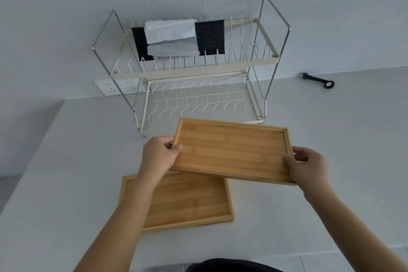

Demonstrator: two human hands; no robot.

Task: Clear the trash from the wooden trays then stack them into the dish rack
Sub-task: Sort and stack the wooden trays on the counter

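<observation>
I hold one wooden tray (231, 150) in the air, level, just in front of the two-tier wire dish rack (194, 68). My left hand (160, 153) grips its left end and my right hand (306, 166) grips its right end. Nothing lies in this tray. A second wooden tray (187, 201) rests flat on the white counter below, partly hidden by my left forearm and the held tray; its visible surface is bare. The rack's lower tier (198, 104) holds nothing.
Black and white cloths (176, 36) hang over the rack's upper tier. A wall socket (117, 87) sits behind the rack's left legs. A small black tool (319, 80) lies on the counter at the back right. The counter edge (39, 150) runs diagonally on the left.
</observation>
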